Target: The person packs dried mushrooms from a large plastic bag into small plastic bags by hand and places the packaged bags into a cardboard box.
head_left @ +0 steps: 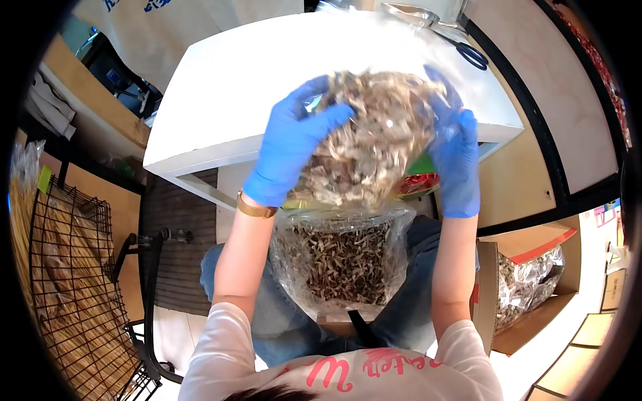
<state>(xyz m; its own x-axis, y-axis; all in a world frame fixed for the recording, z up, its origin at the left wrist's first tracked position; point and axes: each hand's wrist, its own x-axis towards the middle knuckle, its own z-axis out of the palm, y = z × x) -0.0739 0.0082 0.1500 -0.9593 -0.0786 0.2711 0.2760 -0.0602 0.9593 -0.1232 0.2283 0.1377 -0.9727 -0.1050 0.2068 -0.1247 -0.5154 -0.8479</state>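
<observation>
A clear plastic bag full of pale brown dried pieces (378, 134) is held up over the near edge of the white table (221, 87). My left hand (297, 137), in a blue glove, grips its left side, thumb across the front. On the right side, my right hand (455, 147), also gloved in blue, presses against the bag; some of its fingers are blurred behind the plastic. Below, between my knees, an open clear bag (284, 244) lines a container and holds dark dried strips (344, 264).
Black-handled scissors (471, 56) and a metal scoop (409, 15) lie at the table's back right. A cardboard box (487, 287) with filled bags stands at right. At left are a wire basket (73, 267) of long stalks and a black metal frame (155, 301).
</observation>
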